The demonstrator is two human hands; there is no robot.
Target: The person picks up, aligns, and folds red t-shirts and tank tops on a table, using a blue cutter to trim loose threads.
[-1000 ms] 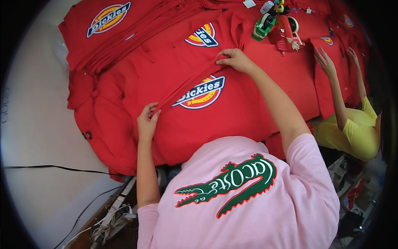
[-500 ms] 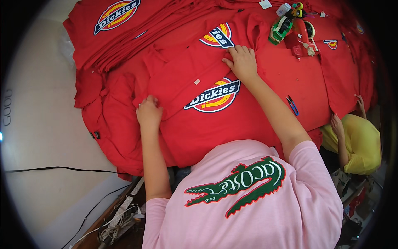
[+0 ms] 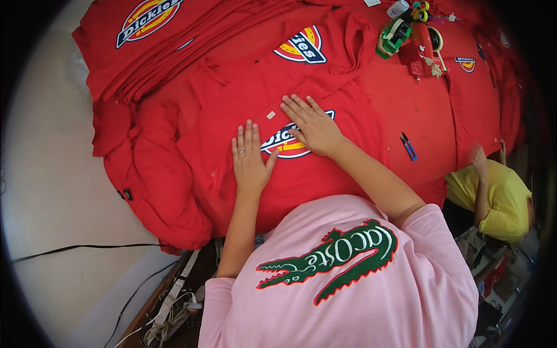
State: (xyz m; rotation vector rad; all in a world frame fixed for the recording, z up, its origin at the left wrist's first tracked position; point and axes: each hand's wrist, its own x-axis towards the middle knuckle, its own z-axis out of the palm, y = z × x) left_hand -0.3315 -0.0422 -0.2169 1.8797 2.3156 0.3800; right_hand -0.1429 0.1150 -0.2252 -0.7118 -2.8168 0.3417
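Creasing is being risked in the red soft-fabric garment (image 3: 333, 180), which is being supported at the near edge of the red-covered table (image 3: 428, 110); uneven palm pressure is being judged the likely cause. The cloth is being touched by the flat left hand (image 3: 250, 168), fingers nearly together, thumb apart; the round multicoloured printed emblem (image 3: 281, 139) is being partly covered by the flat right hand (image 3: 316, 130), fingers slightly apart, and nothing is being gripped. If unfixed, the small pale rectangular tag (image 3: 271, 115) is being exposed to brushing. Snagging is being invited by the slim blue-and-dark snips (image 3: 409, 147) nearby, should cloth be dragged rightward. Toward the far right corner, a green plastic tape dispenser (image 3: 394, 39) is being displayed; toward the far left, folded red garments (image 3: 125, 66) are being stacked. Beyond the right edge, space is being occupied by a yellow-topped co-worker (image 3: 493, 194)
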